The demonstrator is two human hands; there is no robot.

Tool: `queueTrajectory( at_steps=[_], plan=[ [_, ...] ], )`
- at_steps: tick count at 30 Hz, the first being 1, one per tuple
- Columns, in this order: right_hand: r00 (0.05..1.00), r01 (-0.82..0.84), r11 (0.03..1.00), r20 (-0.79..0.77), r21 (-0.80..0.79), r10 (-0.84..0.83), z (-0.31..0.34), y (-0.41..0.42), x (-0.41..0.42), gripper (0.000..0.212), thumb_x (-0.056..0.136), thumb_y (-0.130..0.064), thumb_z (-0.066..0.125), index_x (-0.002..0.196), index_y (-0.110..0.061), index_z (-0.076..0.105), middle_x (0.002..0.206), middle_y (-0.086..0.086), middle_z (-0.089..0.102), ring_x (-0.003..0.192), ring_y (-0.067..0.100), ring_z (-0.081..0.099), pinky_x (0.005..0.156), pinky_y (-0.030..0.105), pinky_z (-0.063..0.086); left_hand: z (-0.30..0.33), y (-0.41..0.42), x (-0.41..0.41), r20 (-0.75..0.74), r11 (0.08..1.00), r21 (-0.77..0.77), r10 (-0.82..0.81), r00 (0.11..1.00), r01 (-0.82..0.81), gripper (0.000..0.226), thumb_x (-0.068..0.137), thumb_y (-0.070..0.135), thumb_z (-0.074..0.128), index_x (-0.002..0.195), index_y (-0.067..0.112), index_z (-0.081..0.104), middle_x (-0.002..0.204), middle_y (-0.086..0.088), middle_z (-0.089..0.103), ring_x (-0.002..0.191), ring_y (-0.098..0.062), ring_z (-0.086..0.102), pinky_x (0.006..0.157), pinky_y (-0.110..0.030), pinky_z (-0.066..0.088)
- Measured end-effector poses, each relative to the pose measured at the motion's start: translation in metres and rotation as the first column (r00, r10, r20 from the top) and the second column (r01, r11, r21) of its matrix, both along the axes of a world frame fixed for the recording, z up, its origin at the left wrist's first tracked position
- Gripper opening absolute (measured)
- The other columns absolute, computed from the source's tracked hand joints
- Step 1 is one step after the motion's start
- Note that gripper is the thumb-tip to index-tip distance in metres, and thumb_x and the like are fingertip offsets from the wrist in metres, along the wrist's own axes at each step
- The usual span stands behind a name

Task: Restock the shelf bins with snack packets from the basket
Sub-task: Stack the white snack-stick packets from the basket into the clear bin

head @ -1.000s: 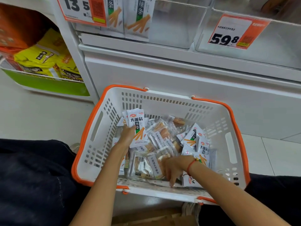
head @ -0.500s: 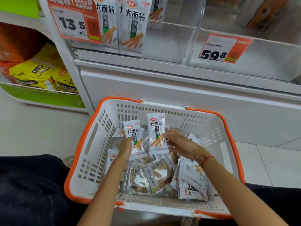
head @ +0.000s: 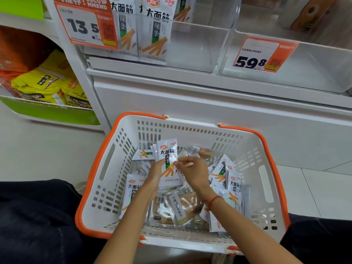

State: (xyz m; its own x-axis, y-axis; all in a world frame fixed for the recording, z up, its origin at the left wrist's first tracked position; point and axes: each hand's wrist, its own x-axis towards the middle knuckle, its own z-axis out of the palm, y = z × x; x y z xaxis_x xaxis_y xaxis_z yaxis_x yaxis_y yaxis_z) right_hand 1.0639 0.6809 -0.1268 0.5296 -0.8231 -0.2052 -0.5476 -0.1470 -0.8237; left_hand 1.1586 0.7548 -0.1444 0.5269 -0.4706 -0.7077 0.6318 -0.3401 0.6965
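Over the white basket (head: 253, 149) with orange rim, the left hand (head: 155, 173) grips a small stack of white snack packets (head: 168, 159) upright from their left edge, fingers curled round them. The right hand (head: 192, 171) meets the stack's right edge, thumb and forefinger pinching the front packet. More packets (head: 226, 180) of the same kind lie loose in the basket, with clear-wrapped packs (head: 177, 208) beneath the wrists. Above, the left shelf bin (head: 192, 46) holds two matching packets (head: 155, 33) standing beside its 13.5 price tag (head: 83, 23); the right bin (head: 314, 63) carries a 59.8 tag (head: 261, 54).
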Motion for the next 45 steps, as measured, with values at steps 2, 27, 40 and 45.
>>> queueTrajectory(
  at_steps=[2,27,40,45],
  plan=[
    [0.999,-0.004,0.996,-0.052,-0.095,-0.001,0.000,-0.002,-0.002,0.017,0.082,-0.034,0.072,0.093,-0.021,0.073,0.087,-0.005,0.068,0.078,0.011,0.063,0.069,0.028,0.051,0.004,0.000,-0.002,0.009,1.000,0.007,-0.014,1.000,0.014,0.046,0.093,0.033,0.050,0.132,0.007,0.047,0.122,-0.017,0.059,0.110,-0.035,0.056,0.102,-0.052,0.041],
    [0.792,-0.293,0.913,0.463,-0.282,0.398,0.157,-0.018,0.043,0.027,0.100,-0.019,0.044,0.125,-0.026,0.041,0.111,-0.002,0.060,0.095,0.002,0.062,0.080,0.020,0.050,0.179,-0.010,0.054,0.661,0.871,-0.311,-0.089,0.745,0.380,0.032,0.094,0.014,0.048,0.106,0.043,0.054,0.122,0.002,0.058,0.101,0.001,0.058,0.075,-0.012,0.046],
    [0.735,0.107,0.641,0.494,-0.760,0.464,0.270,-0.054,0.079,0.031,0.090,-0.012,0.058,0.114,-0.030,0.048,0.112,-0.008,0.056,0.107,0.008,0.052,0.090,0.017,0.040,0.306,-0.030,0.095,0.969,0.843,-0.239,0.177,0.172,0.483,0.044,0.084,0.017,0.069,0.101,0.051,0.047,0.105,0.022,0.061,0.102,-0.001,0.058,0.086,-0.033,0.050],
    [0.731,0.284,0.570,0.559,-0.771,0.392,0.282,-0.072,0.103,0.040,0.085,-0.002,0.056,0.113,-0.030,0.048,0.106,-0.008,0.055,0.100,0.010,0.050,0.088,0.015,0.038,0.328,-0.058,0.115,0.946,0.917,-0.155,0.244,-0.211,0.368,0.038,0.077,0.015,0.071,0.097,0.044,0.056,0.100,0.024,0.050,0.095,-0.006,0.047,0.076,-0.025,0.043]
  ],
)
